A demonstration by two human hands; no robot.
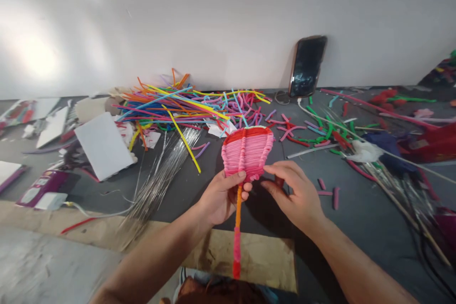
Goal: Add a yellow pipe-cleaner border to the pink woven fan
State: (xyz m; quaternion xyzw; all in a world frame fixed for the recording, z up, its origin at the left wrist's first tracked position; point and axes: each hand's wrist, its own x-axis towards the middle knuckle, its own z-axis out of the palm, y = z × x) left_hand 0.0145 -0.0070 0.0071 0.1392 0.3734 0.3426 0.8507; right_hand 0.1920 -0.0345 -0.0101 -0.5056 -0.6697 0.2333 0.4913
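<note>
A pipe-cleaner craft piece [254,152], shaped like a paddle or petal, stands upright in front of me. Its wide head is pink with a red band near the top and a twisted rib down the middle. Below runs a stem [238,213] wrapped in orange, pink and red. My left hand [228,190] grips it where head and stem meet, thumb across the front. Close to the lower right edge of the head is my right hand [292,192], its thumb and forefinger apart; whether the forefinger touches the edge I cannot tell.
Behind the piece lies a heap of coloured pipe cleaners [171,104]. Thin wires [160,175] lie at left near a white card [103,147]. A phone [308,66] leans on the wall, its cable running right. Cut pieces [335,197] and a wooden board [256,256] are nearby.
</note>
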